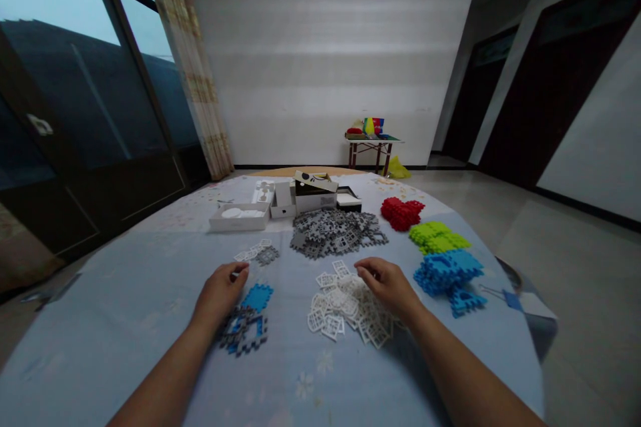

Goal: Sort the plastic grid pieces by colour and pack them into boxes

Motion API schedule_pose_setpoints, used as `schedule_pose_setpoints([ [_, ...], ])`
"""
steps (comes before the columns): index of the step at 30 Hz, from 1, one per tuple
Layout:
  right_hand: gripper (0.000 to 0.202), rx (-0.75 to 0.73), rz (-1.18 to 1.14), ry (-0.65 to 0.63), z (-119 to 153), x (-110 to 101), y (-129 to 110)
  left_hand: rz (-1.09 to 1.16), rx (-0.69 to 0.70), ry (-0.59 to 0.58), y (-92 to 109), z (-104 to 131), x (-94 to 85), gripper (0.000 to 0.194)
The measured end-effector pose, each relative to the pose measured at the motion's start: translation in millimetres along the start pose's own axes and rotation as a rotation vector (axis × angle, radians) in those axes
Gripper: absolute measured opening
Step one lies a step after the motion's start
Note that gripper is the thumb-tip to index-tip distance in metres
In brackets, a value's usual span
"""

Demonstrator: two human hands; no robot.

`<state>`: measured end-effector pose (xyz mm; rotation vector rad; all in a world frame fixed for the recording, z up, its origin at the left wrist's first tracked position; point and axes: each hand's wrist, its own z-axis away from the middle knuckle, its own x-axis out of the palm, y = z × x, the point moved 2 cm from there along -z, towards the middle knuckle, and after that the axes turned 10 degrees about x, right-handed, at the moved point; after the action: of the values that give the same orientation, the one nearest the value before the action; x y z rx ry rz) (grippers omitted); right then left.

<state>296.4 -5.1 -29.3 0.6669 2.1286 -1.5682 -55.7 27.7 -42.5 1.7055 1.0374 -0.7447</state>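
My left hand [222,291] is above the left side of the table, its thumb and fingertips curled together; whatever they hold, if anything, does not show. Just beside it lie a blue toothed panel [258,296] and a small stack of grey and blue interlocking frame pieces [249,333]. My right hand [388,285] hovers at the upper right of a heap of white lattice window pieces [345,303]. Its thumb and index finger are drawn together, close to a single white lattice piece [341,269]; I cannot make out anything between them.
Beyond my hands is a large pile of grey toothed pieces [333,232], with open boxes [315,197] and a white tray [239,219] behind. Red pieces [401,213], green pieces [438,237] and blue pieces [445,271] line the right. Small grey pieces [267,255] lie ahead of my left hand.
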Motion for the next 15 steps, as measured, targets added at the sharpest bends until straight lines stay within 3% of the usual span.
schedule_pose_setpoints([
  [7,0.021,-0.025,-0.024,-0.036,-1,4,1,-0.201,0.137,-0.185,26,-37,12.8,0.032],
  [15,0.021,-0.001,-0.068,-0.027,-1,-1,0,-0.24,0.161,-0.232,27,-51,15.8,0.017],
])
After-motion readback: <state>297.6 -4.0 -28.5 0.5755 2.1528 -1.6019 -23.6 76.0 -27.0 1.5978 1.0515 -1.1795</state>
